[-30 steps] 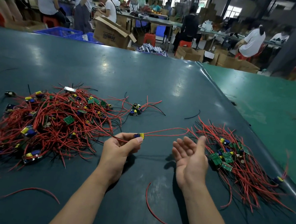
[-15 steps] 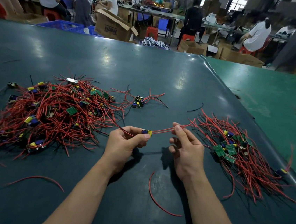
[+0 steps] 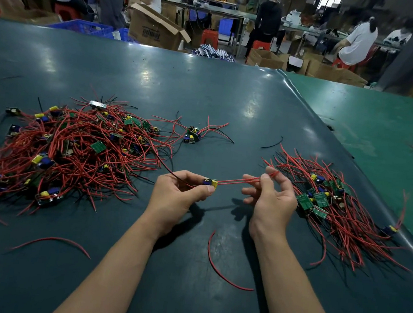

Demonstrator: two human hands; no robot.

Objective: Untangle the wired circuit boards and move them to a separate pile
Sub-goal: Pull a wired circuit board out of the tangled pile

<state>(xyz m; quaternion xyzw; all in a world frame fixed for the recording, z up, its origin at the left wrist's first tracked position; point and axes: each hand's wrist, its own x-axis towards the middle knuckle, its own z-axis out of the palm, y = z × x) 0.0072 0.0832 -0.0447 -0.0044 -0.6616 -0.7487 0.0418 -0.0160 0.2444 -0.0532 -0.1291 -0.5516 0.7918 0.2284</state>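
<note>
A big tangle of red-wired circuit boards [image 3: 74, 147] lies on the dark table at the left. A tidier sorted pile [image 3: 333, 202] spreads out at the right. My left hand [image 3: 178, 194] pinches one small board [image 3: 210, 182] with yellow and blue parts, just above the table between the piles. Its two red wires [image 3: 233, 181] stretch to the right. My right hand [image 3: 270, 196] pinches those wires between thumb and forefinger, close to the sorted pile's left edge. A thin black wire trails from my left hand back into the tangle.
Two boards [image 3: 192, 135] with wires sit apart behind the tangle. Loose red wires lie near my forearms [image 3: 223, 273] and at the front left [image 3: 51, 242]. A short black wire [image 3: 273, 144] lies mid-table. A green table [image 3: 381, 129] adjoins on the right. People and cardboard boxes stand beyond.
My right hand went from open, palm up, to pinching the red wires, then slid right along them toward the sorted pile. My left hand kept its hold on the board.
</note>
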